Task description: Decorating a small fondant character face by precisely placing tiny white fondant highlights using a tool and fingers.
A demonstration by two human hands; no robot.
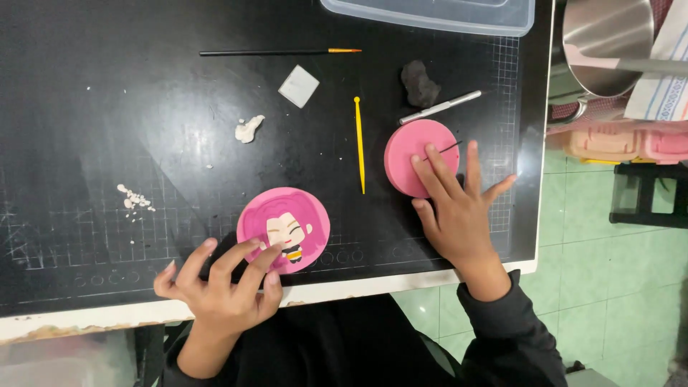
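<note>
**Two pink clay discs under spread hands, black cutting mat**

A plain pink disc [418, 155], lying right of a yellow modelling tool [359, 143], is being pressed by the released, splayed fingers of the right hand [459, 208]; nothing is being grasped. A figure-decorated pink disc [284, 228], near the mat's [107, 143] front edge, is being touched by the left hand [222, 283], fingers loosely open.

The clear plastic tray [437, 13] at the far edge was cut off by the top of the frame, as was the steel pot [608, 39] to the right. The left hand [218, 290] covered the near-left rim of the pink figure disc [283, 228]. The right hand [459, 208] hid the near part of the plain pink disc [410, 147]. The white crumbs [135, 198] at left were too small to make out.
</note>
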